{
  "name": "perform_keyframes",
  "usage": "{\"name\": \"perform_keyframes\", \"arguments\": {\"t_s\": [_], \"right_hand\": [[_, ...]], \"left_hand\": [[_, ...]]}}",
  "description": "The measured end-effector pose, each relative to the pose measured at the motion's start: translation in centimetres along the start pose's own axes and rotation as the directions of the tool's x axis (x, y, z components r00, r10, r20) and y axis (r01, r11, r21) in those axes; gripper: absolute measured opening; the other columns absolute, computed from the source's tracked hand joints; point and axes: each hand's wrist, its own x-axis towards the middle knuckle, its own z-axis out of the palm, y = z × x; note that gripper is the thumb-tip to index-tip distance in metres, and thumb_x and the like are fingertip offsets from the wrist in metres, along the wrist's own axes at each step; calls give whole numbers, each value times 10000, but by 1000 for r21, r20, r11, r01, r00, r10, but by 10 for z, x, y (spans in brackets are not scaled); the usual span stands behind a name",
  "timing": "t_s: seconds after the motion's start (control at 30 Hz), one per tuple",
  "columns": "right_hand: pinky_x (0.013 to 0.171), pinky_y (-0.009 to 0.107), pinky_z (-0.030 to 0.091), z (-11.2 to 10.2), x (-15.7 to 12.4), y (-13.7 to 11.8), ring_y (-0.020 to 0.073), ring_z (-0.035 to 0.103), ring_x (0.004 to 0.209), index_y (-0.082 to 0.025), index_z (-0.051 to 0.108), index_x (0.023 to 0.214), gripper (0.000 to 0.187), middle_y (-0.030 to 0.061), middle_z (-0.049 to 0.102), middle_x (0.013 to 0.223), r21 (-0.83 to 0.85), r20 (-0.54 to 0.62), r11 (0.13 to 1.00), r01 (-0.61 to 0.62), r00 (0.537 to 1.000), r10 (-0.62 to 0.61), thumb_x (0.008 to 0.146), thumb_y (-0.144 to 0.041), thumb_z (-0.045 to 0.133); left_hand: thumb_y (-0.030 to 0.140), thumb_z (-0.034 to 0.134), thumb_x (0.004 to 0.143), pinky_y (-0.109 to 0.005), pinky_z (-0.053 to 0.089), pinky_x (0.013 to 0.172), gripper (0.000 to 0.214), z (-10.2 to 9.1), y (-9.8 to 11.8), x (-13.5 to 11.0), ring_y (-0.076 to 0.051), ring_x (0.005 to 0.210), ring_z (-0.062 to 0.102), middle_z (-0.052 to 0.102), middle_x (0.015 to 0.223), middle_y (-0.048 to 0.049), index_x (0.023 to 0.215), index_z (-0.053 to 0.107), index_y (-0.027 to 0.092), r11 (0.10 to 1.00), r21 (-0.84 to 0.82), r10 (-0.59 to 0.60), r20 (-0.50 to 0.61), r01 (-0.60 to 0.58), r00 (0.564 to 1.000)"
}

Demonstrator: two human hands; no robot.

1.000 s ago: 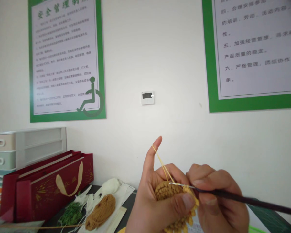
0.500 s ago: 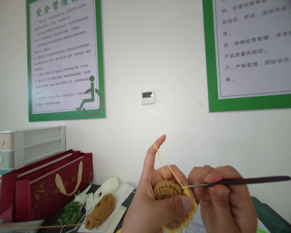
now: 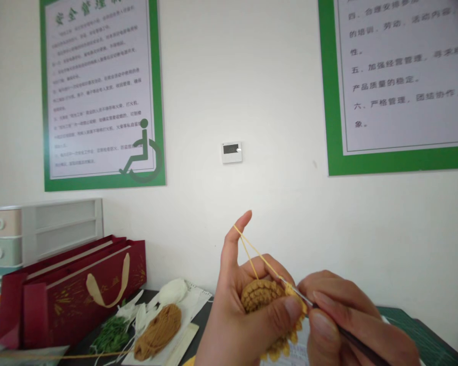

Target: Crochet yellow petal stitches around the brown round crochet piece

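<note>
Starting well left of the fingers, a green-framed poster (image 3: pixel 99 96) on the white wall, and below it a stack of pastel plastic drawers (image 3: pixel 3 249) just beside a dark red gift bag (image 3: pixel 80 300) with a cream ribbon handle (image 3: pixel 109 282). Nearer the fingers, on a dark counter (image 3: pixel 147 300), a bundle of green strands (image 3: pixel 112 333), then a tan yarn ball (image 3: pixel 158 331) and a white yarn ball (image 3: pixel 172 291), both lying on a white sheet of paper (image 3: pixel 198 300). Directly above the counter, the left hand (image 3: pixel 244 310), closed around a round, tan crochet piece (image 3: pixel 261 297) with a ruffled yellow edge, the thumb pressing down on its face and the raised index finger carrying a taut yellow yarn (image 3: pixel 248 249) looped over its tip. Touching that piece from the right, the tip of a crochet hook (image 3: pixel 362 345) with a slim metal shaft and a dark handle, gripped firmly by the closed fingers (image 3: pixel 328 290) of the right hand (image 3: pixel 347 315), its handle slanting down and away past them. Higher up, between the two posters, a small white wall panel (image 3: pixel 231 152). Farther right of the fingers, a second green-framed poster (image 3: pixel 400 76) above a green cutting mat (image 3: pixel 420 325).
</note>
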Motion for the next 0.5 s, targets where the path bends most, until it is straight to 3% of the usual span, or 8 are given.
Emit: {"name": "perform_keyframes", "arguments": {"t_s": [0.1,0.23,0.33,0.5], "right_hand": [[458,315,519,-1,-3,1,144,569,574,-102,695,1134,327,45,687,777,3,-11,1000,-22,1000,22,832,18,665],[422,280,470,12,0,-6,139,555,556,-130,696,1023,123,30,647,714,32,-89,989,-146,985,148,909,-98,663],[431,261,427,18,3,-11,139,551,565,-173,658,956,51,4,599,664,158,-145,938,-307,933,330,957,-224,651],[531,263,467,9,7,-15,135,553,618,-238,633,968,90,-12,592,659,305,-39,809,-502,843,537,996,-321,612]], "left_hand": [[100,825,810,-200,424,600,1069,0,0,-1,-86,637,577,673,857,15,1568,170,473,1000,13,-1,3,1,1000],[79,810,819,-216,440,625,1075,-2,1,-1,-88,644,598,681,862,12,1569,151,475,1000,-22,-3,47,4,999],[82,809,815,-226,428,633,1104,-3,1,-1,-128,705,641,681,857,8,1573,116,489,1000,-10,-3,76,4,997],[99,818,792,-249,369,605,1109,-6,-2,1,-154,700,626,665,847,5,1578,135,483,1000,16,-3,76,2,997]]}}
